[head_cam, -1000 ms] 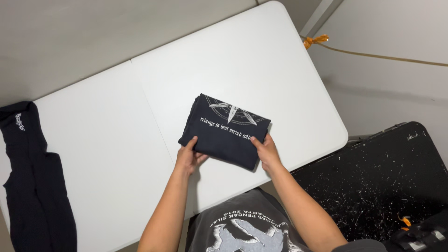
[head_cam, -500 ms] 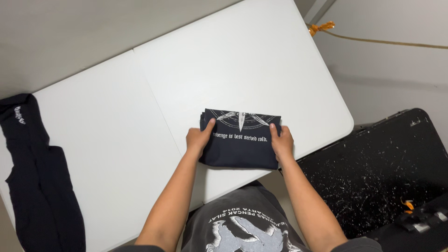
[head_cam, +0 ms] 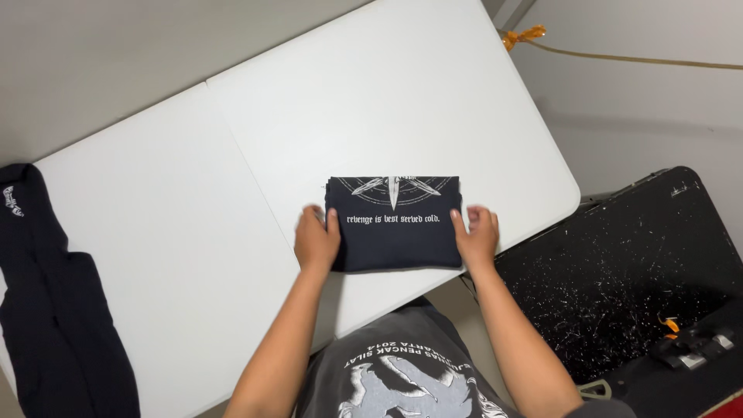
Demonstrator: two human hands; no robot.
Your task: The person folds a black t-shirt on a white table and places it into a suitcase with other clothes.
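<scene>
A dark navy T-shirt (head_cam: 395, 224), folded into a neat rectangle with a white print facing up, lies on the white folding table (head_cam: 387, 101) near its front edge. My left hand (head_cam: 316, 241) grips the shirt's left edge. At the opposite edge, my right hand (head_cam: 476, 234) holds the shirt with its fingers on the cloth. Both hands keep the bundle squared between them.
A second dark garment (head_cam: 46, 310) lies spread at the table's left end. To the right, below table height, stands a black paint-speckled surface (head_cam: 642, 271). An orange cord (head_cam: 526, 35) runs along the wall beyond the far right corner.
The folded shirt was turned from an angled position to lie square to me. My hands shifted from its near edge to its left and right sides.
</scene>
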